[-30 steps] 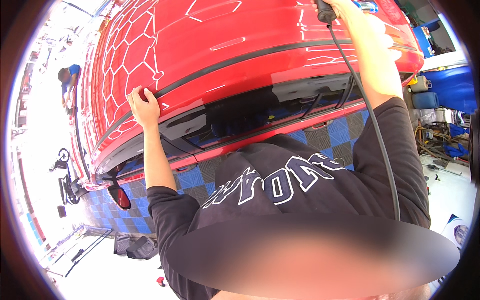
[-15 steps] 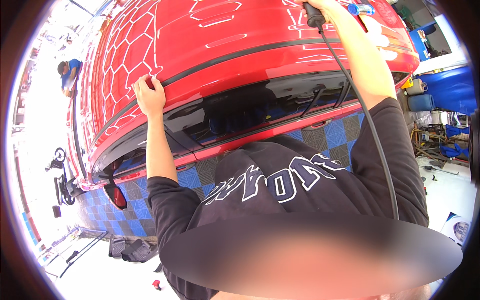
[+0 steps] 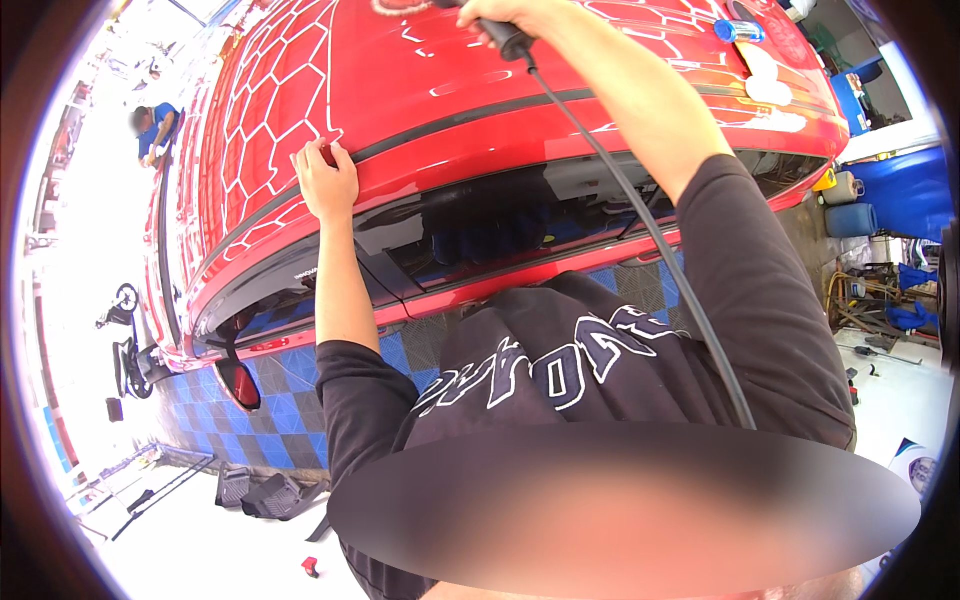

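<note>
My right hand (image 3: pixel 500 18) is closed around the black handle of a corded polisher (image 3: pixel 513 42) at the top edge, over the red car roof (image 3: pixel 430 80). A pale round pad (image 3: pixel 402 6) shows beside it, cut off by the frame. From the handle a black cord (image 3: pixel 640 210) runs down past my right arm. My left hand (image 3: pixel 328 185) leans on the roof's near edge, by the black roof strip (image 3: pixel 470 118), fingers bent and thumb apart, with only red paint visible between them.
A blue-labelled bottle (image 3: pixel 738 31) stands on the roof at the right. Below the dark side windows (image 3: pixel 500 225) lie blue and grey floor tiles (image 3: pixel 220 410). The wing mirror (image 3: pixel 238 384) juts out at left. Another person in blue (image 3: pixel 155 130) works beyond the car. Blue containers (image 3: pixel 850 220) stand right.
The right hand and polisher have moved left across the roof, and the pad has come into view. The left hand stays on the roof edge while the whole view shifts slightly.
</note>
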### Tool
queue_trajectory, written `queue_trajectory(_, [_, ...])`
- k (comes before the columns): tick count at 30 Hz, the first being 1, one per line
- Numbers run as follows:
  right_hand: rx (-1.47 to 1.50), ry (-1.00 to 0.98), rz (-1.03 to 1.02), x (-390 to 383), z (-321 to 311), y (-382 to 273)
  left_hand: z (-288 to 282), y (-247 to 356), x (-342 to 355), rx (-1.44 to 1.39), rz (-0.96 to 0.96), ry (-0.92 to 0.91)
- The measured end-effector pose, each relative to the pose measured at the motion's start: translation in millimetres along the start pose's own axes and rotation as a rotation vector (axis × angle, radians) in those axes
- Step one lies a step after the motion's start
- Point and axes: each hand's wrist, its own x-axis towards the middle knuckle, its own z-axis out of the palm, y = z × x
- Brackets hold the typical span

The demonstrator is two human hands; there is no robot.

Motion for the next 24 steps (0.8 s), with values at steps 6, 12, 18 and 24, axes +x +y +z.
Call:
queue_trajectory(6, [-0.086, -0.024, -0.097, 22, 56, -29, 1, 1, 1, -0.009, -0.001, 0.005])
queue_trajectory(12, [-0.074, -0.036, -0.079, 54, 76, -47, 2, -4, 3, -0.035, 0.048, 0.029])
queue_trajectory(18, [-0.05, -0.04, -0.098, 88, 68, -50, 0, -6, 5, -0.048, 0.09, 0.036])
queue_trajectory(24, [-0.051, 0.01, -0.023, 76, 18, -38, 0, -4, 6, -0.045, 0.073, 0.024])
